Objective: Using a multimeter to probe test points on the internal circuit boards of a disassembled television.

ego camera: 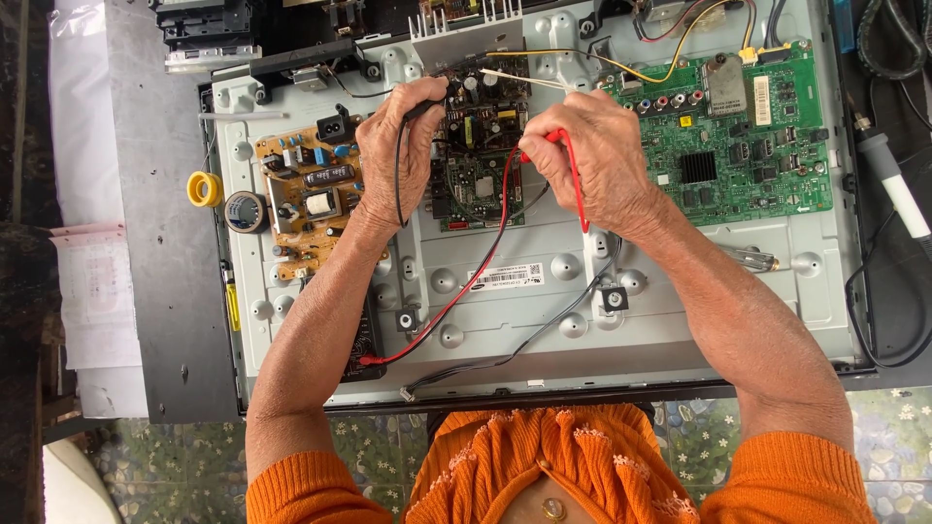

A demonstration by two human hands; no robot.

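A: The hands first: the left hand [403, 146] is curled shut around a black probe [424, 108], its tip pointing down at the small dark circuit board [482, 146] in the middle of the opened panel.

B: And the right hand [592, 155]?

A: It pinches a red probe [544, 142] between thumb and fingers, the tip on the same dark board. Both hands rest over that board, near each other but apart.

B: Where do the leads go?

A: The red lead [466, 281] runs down across the grey metal back panel [680, 291] to a dark meter [367, 335], mostly hidden under the left forearm. The black lead loops beneath the left hand.

B: What lies around?

A: A tan power board [301, 194] sits left of the dark one and a green main board [738, 136] right of it. A yellow tape roll [204, 188] lies on the bench [165, 291] beside the panel, and a soldering iron [888, 180] at the far right.
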